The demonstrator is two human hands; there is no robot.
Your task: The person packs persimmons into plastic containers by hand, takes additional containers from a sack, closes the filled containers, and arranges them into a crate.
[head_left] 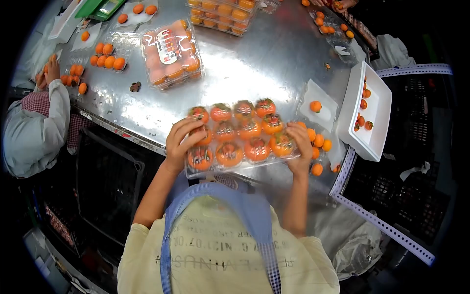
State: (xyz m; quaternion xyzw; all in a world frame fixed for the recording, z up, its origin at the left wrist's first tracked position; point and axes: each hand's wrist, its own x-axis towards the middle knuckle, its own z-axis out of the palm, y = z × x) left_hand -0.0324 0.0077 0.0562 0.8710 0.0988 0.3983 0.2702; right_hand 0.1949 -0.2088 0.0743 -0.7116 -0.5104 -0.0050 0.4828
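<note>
A clear plastic tray (240, 130) holds several orange persimmons in rows and hangs in front of my chest at the metal table's edge. My left hand (183, 142) grips its left end, fingers over the rim. Around the right end are the fingers of my right hand (299, 144). Beyond the tray, a closed clear pack (171, 54) of orange fruit with a white label lies on the table. Loose persimmons (319, 140) sit just right of my right hand, and one persimmon (316, 106) rests on a white sheet.
A white foam box (374, 105) with a few persimmons stands at the table's right edge. Stacked clear packs (223, 14) and a green scale (100, 9) are at the back. A co-worker's sleeve (49, 127) and hand are at the left; another person's hands (338, 5) show at the top right.
</note>
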